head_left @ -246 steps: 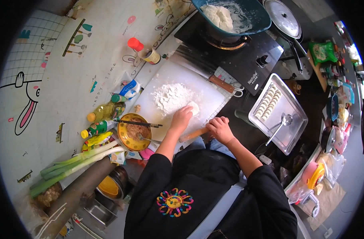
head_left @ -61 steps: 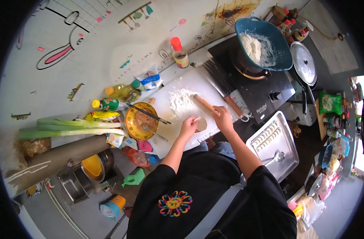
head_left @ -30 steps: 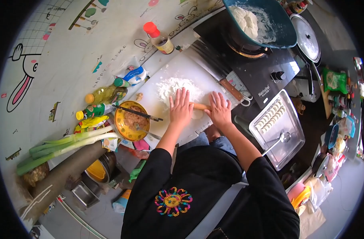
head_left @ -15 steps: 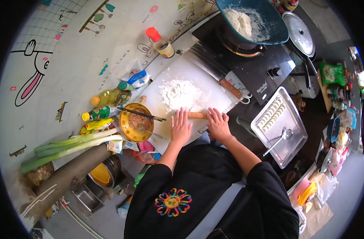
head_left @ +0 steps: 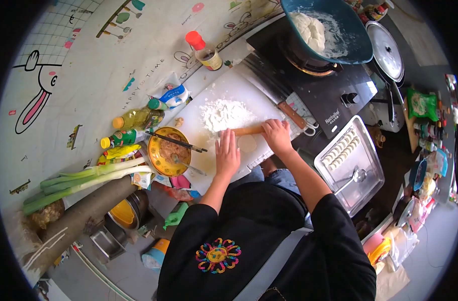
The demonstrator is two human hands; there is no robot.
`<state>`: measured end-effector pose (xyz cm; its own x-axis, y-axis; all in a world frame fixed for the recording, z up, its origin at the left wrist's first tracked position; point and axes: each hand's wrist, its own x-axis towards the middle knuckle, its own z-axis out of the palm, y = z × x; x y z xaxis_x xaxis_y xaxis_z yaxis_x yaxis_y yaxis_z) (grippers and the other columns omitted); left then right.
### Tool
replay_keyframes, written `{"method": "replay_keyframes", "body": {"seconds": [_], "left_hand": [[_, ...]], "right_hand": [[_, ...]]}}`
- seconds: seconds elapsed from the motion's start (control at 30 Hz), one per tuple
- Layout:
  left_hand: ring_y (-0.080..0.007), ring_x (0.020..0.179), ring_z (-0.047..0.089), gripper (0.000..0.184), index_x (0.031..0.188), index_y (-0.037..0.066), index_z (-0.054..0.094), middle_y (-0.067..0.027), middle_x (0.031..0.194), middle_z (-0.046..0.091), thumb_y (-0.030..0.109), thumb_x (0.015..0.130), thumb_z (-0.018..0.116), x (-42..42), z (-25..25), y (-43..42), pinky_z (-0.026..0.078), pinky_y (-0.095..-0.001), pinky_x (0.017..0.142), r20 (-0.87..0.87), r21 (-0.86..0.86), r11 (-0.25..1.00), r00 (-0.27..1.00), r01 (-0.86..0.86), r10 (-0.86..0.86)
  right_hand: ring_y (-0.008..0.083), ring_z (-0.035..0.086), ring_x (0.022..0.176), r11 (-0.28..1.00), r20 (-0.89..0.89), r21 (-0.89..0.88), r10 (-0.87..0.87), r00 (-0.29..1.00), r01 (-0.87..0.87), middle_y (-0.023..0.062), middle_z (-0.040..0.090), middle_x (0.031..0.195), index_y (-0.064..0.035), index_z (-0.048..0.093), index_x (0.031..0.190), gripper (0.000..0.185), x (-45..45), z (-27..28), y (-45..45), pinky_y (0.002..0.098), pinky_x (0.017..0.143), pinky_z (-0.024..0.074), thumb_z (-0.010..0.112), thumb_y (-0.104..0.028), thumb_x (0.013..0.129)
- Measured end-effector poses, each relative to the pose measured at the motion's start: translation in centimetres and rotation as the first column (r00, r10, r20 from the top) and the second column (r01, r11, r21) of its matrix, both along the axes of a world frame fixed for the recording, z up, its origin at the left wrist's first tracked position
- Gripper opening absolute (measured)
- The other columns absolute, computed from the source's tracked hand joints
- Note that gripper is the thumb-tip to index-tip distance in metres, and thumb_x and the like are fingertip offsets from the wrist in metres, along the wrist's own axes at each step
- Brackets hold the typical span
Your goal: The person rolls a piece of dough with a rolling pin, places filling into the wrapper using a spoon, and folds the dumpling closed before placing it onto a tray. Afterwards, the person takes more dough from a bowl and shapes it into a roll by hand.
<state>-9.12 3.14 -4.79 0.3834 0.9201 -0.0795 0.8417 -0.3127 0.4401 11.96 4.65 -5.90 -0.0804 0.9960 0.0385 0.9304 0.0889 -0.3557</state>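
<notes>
A wooden rolling pin (head_left: pixel 248 131) lies across the white cutting board (head_left: pixel 204 113). My left hand (head_left: pixel 228 156) rests its outstretched fingers flat on the pin's left end, not wrapped round it. The pin's right end is under my right hand (head_left: pixel 276 136), whose fingers bend over it. Just on my side of the pin, between my hands, is a thin round dough wrapper (head_left: pixel 247 144). Beyond the pin spreads a heap of white flour (head_left: pixel 226 114). A patterned yellow bowl (head_left: pixel 158 161) of minced filling, with chopsticks (head_left: pixel 178 142) across it, stands left of my left hand.
A knife (head_left: pixel 292 114) lies along the board's right edge. Rows of dumplings (head_left: pixel 341 149) and a spoon (head_left: pixel 359 175) lie on a metal tray (head_left: pixel 374 183). A teal basin (head_left: pixel 352 35) with dough sits on the stove. Bottles (head_left: pixel 138 119) and leeks (head_left: pixel 88 180) are at left.
The rolling pin has moved away from my body, uncovering more of the round wrapper. My right hand has gone forward with it and its fingers have curled more; my left hand stays close by.
</notes>
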Motion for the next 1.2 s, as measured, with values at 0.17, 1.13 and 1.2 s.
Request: {"method": "replay_keyframes", "body": {"seconds": [0.17,1.13,1.2], "left_hand": [[-0.0305,0.112,0.049,0.037,0.115,0.005,0.057,-0.0113,0.118,0.052,0.007,0.079,0.062,0.5,0.0,-0.4,0.038,-0.0438,0.096,0.115,0.007,1.000,0.993,0.029,-0.029],[-0.0341,0.083,0.058,0.012,0.094,0.004,0.053,-0.0132,0.086,0.060,0.009,0.084,0.059,2.3,-1.5,2.2,0.046,-0.0419,0.071,0.286,-0.103,0.994,0.958,0.023,0.007],[-0.0362,0.081,0.059,0.011,0.096,0.003,0.050,-0.0147,0.087,0.061,0.007,0.087,0.055,2.0,0.6,1.7,0.047,-0.0408,0.069,0.408,-0.268,0.963,0.907,0.007,0.107]], "right_hand": [[0.0193,0.051,0.104,0.997,-0.063,0.064,-0.030,0.998,0.034,0.0001,0.057,0.103,-0.0134,0.061,0.102,0.028,-0.1,0.0,2.7,0.0479,0.092,0.0343,0.065,-0.023,0.076],[0.0265,0.048,0.114,0.975,-0.314,-0.158,-0.201,0.928,0.158,0.0080,0.051,0.123,-0.0115,0.051,0.124,0.056,-3.1,2.0,-6.6,0.0419,0.093,0.0368,0.070,-0.015,0.072],[0.0279,0.051,0.111,0.951,-0.581,-0.222,-0.306,0.754,0.215,0.0103,0.053,0.121,-0.0082,0.049,0.126,0.059,-4.1,1.9,-6.4,0.0398,0.090,0.0411,0.072,-0.015,0.073]]}}
